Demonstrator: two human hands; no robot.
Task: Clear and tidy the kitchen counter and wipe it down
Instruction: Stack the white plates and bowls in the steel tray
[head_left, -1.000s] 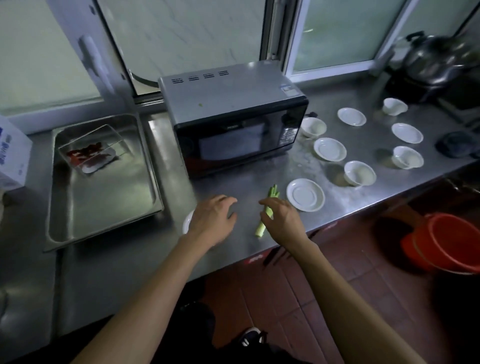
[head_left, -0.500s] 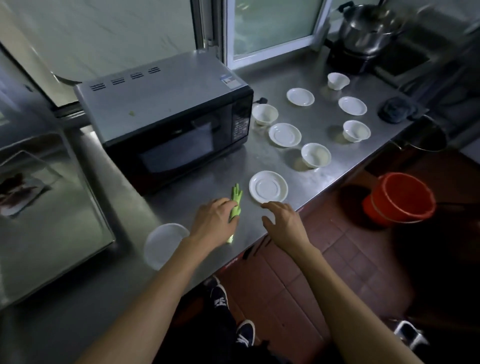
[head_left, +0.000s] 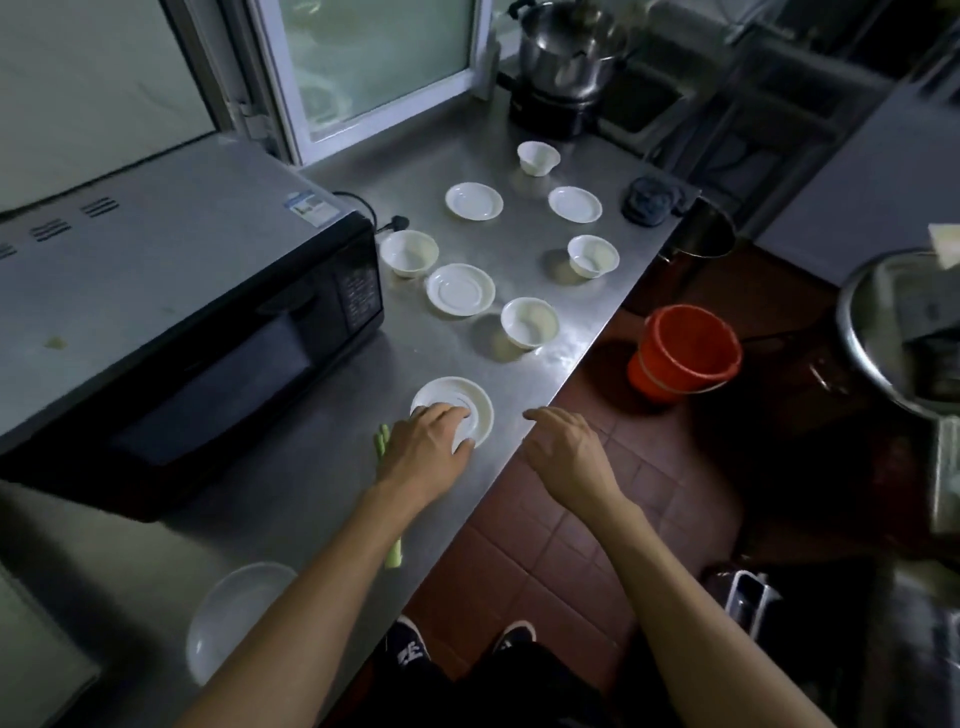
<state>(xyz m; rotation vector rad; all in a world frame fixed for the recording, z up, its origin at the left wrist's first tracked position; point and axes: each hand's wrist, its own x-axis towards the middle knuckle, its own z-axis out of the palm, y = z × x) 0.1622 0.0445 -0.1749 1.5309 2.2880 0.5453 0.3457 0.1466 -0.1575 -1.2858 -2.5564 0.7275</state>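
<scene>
My left hand (head_left: 423, 454) lies over the near rim of a white saucer (head_left: 467, 402) by the counter's front edge, fingertips touching the saucer; the thumb is hidden. A green vegetable stalk (head_left: 383, 440) lies on the steel counter (head_left: 582, 296) under that hand and wrist, and its pale end shows below the forearm. My right hand (head_left: 566, 452) hovers at the counter's edge just right of the saucer, fingers relaxed and holding nothing. Several more white saucers and small bowls (head_left: 529, 321) are spread over the counter behind.
A black microwave (head_left: 182, 322) fills the left. A white plate (head_left: 228, 618) sits near the front left. A dark cloth (head_left: 649, 200) lies at the far corner, beside a steel pot (head_left: 571, 47) on a burner. An orange bucket (head_left: 685, 353) stands on the tiled floor.
My view has swung right. My left hand has slid from the green stalk to the near saucer. My right hand has let go of the stalk and moved off to the counter's edge.
</scene>
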